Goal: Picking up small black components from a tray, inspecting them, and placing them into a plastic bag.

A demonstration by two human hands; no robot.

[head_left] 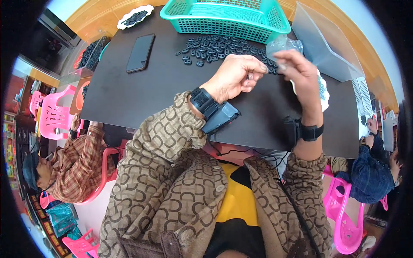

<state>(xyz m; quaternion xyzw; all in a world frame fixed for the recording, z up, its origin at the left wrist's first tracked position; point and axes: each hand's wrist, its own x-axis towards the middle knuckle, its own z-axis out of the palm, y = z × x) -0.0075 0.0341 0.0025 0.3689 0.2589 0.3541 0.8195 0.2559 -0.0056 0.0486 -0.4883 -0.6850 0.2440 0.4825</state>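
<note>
My left hand [235,77] is raised over the table, thumb and forefinger pinched together with the other fingers curled in. Whatever sits in that pinch is too small to make out. Close beside it on the right, my right hand [303,77] has its fingers bent in toward the thumb, slightly blurred; anything between them cannot be made out. Just beyond both hands spreads a pile of small black oval pieces [215,48] with holes in them. Partly behind my right hand is a white scalloped dish [325,101] with small teal bits in it.
A green plastic basket [223,26] stands at the far edge of the dark table [172,81]. A phone [141,52] lies left, below a white plate [124,25] of black pieces. A clear plastic bin [325,43] and crumpled clear bag [284,44] are right. People sit at both sides.
</note>
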